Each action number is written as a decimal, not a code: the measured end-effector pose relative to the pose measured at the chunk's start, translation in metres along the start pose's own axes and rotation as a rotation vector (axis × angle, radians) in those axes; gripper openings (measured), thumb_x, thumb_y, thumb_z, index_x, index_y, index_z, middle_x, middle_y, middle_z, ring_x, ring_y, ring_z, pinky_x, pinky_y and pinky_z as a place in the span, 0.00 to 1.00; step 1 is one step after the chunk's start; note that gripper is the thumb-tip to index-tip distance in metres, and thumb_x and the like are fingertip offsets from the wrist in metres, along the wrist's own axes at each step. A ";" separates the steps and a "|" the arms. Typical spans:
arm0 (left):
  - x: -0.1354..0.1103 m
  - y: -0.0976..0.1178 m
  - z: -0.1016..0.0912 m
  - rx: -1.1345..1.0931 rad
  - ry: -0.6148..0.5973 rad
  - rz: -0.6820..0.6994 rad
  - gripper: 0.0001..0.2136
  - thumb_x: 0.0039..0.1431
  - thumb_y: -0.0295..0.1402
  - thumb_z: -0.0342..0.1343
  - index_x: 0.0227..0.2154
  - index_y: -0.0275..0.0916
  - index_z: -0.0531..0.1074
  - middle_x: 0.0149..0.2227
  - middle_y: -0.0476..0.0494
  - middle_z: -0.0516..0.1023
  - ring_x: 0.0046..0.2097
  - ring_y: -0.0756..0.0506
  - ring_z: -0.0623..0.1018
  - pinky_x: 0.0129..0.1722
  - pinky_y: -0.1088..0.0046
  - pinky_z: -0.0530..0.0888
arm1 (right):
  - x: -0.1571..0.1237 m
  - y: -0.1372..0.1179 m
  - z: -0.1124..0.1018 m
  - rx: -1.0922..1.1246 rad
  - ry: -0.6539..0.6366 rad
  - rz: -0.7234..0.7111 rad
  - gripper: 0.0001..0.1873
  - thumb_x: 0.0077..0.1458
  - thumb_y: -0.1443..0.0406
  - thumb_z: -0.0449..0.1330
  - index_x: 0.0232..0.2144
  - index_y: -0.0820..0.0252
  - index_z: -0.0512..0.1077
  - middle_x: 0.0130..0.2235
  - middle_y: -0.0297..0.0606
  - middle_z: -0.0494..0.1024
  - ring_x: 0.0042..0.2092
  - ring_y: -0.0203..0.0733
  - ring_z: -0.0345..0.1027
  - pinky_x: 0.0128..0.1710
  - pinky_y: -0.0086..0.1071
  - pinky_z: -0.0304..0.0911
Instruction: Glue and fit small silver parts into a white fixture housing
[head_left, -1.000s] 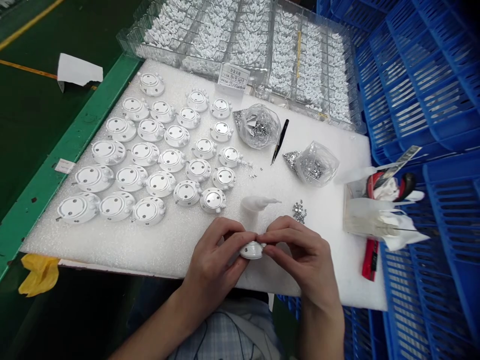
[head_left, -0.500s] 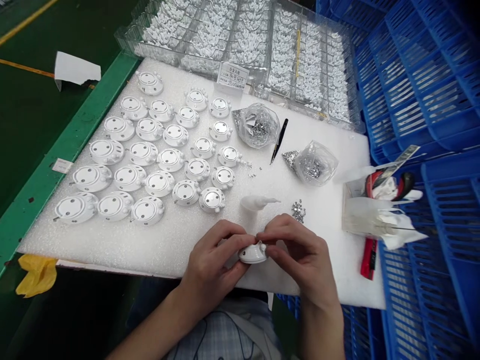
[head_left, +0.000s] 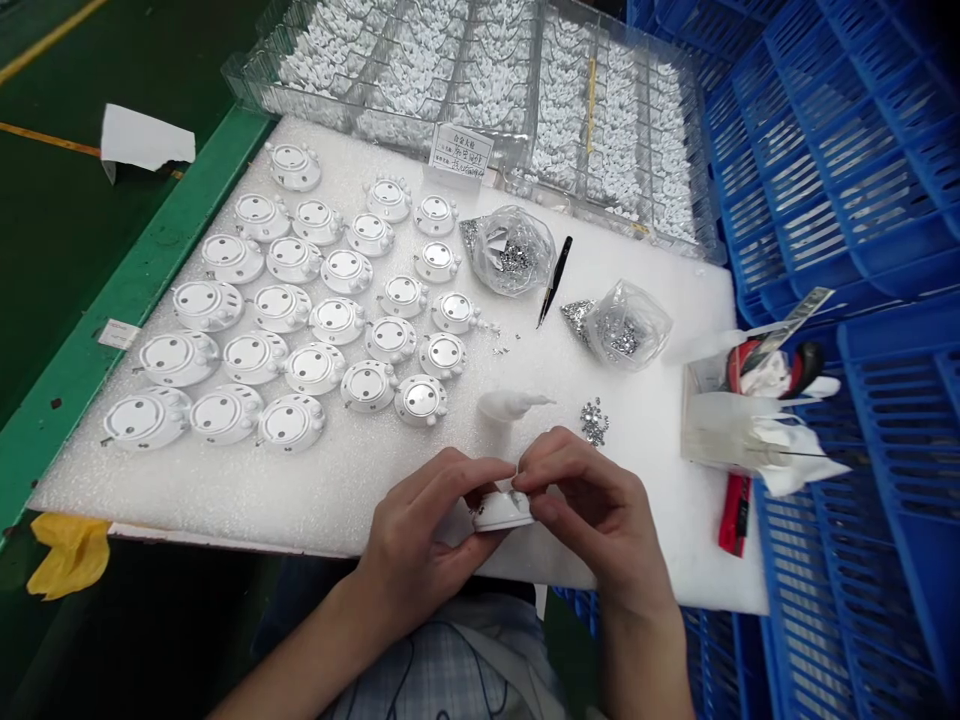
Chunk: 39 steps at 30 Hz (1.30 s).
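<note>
Near the board's front edge, my left hand (head_left: 424,525) grips a small white domed piece (head_left: 499,512) with its flat rim downward, thumb low and index finger over the top. At the right of the same piece, my right hand (head_left: 600,490) is closed, its thumb and fingertips pressed on the upper side; any tiny part between them is hidden. Just beyond my fingers stands a white nozzle bottle (head_left: 510,405). A small heap of shiny stones (head_left: 595,422) lies beyond my right hand. Several similar white domed pieces (head_left: 337,320) stand in rows at the left.
The white foam board (head_left: 247,500) carries two plastic bags of silvery stones, one left (head_left: 516,255) and one right (head_left: 628,328), with black tweezers (head_left: 556,280) between. A clear compartment tray (head_left: 541,90) lies behind. At right are a tool holder (head_left: 697,435), red cutter (head_left: 733,515) and blue crates (head_left: 900,450).
The white piece has tilted a little in my fingers. My right fingertips have moved from its side to its top, and my left index finger has lifted slightly.
</note>
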<state>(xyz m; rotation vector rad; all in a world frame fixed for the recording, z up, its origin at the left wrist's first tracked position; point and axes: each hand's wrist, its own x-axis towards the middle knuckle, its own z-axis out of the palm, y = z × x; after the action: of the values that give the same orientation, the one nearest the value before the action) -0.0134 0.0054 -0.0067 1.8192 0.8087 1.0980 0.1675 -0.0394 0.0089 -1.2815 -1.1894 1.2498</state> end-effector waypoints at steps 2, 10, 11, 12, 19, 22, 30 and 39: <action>-0.001 0.000 0.000 -0.006 0.000 0.017 0.11 0.63 0.25 0.63 0.48 0.41 0.75 0.32 0.50 0.78 0.31 0.51 0.78 0.34 0.80 0.77 | 0.000 -0.001 0.002 0.016 0.009 0.014 0.03 0.60 0.62 0.67 0.38 0.51 0.79 0.36 0.35 0.77 0.37 0.39 0.69 0.36 0.33 0.66; 0.000 0.001 -0.003 -0.011 -0.022 0.041 0.08 0.62 0.24 0.64 0.43 0.39 0.77 0.32 0.49 0.78 0.32 0.51 0.78 0.32 0.81 0.75 | -0.001 0.004 0.004 0.040 0.024 -0.123 0.05 0.59 0.67 0.66 0.39 0.52 0.75 0.35 0.35 0.77 0.36 0.38 0.70 0.33 0.32 0.67; 0.000 0.001 -0.003 -0.017 -0.018 0.037 0.08 0.62 0.24 0.64 0.43 0.39 0.77 0.32 0.49 0.78 0.32 0.51 0.78 0.32 0.81 0.75 | -0.001 0.005 0.004 -0.004 0.017 -0.186 0.07 0.58 0.68 0.67 0.40 0.53 0.76 0.35 0.35 0.77 0.37 0.39 0.70 0.33 0.32 0.68; 0.000 0.001 -0.003 -0.020 -0.014 0.031 0.08 0.62 0.24 0.64 0.43 0.39 0.77 0.32 0.49 0.77 0.31 0.51 0.77 0.32 0.81 0.75 | -0.001 0.006 0.004 -0.053 0.015 -0.249 0.09 0.57 0.69 0.67 0.41 0.53 0.76 0.36 0.36 0.77 0.37 0.39 0.70 0.33 0.32 0.69; 0.000 -0.001 -0.002 -0.019 -0.006 0.019 0.08 0.63 0.25 0.64 0.44 0.40 0.75 0.32 0.50 0.76 0.31 0.51 0.76 0.31 0.80 0.74 | 0.001 0.008 0.009 -0.386 0.102 -0.596 0.19 0.54 0.78 0.65 0.46 0.57 0.76 0.37 0.38 0.78 0.37 0.39 0.75 0.34 0.34 0.73; 0.001 -0.001 -0.002 -0.008 -0.011 0.008 0.09 0.63 0.24 0.63 0.44 0.40 0.75 0.31 0.51 0.76 0.31 0.51 0.76 0.32 0.80 0.74 | 0.003 0.010 0.012 -0.469 0.122 -0.658 0.21 0.53 0.79 0.63 0.47 0.58 0.75 0.36 0.38 0.78 0.35 0.39 0.75 0.32 0.34 0.74; -0.001 -0.003 -0.004 -0.031 -0.086 -0.016 0.13 0.62 0.26 0.65 0.48 0.39 0.74 0.34 0.49 0.77 0.33 0.50 0.77 0.35 0.79 0.75 | 0.000 0.013 0.010 -0.527 0.195 -0.643 0.21 0.52 0.81 0.63 0.46 0.58 0.75 0.36 0.36 0.79 0.36 0.39 0.76 0.33 0.33 0.75; 0.005 -0.001 -0.009 -0.149 -0.150 -0.073 0.14 0.63 0.33 0.65 0.50 0.42 0.75 0.41 0.44 0.80 0.40 0.47 0.79 0.42 0.74 0.78 | 0.000 0.016 0.010 -0.541 0.257 -0.728 0.22 0.51 0.82 0.64 0.46 0.62 0.77 0.37 0.38 0.79 0.39 0.40 0.75 0.34 0.35 0.75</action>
<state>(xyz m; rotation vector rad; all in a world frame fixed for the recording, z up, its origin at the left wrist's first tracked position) -0.0194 0.0130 -0.0031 1.7113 0.6803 0.9376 0.1578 -0.0405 -0.0072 -1.1567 -1.6531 0.2323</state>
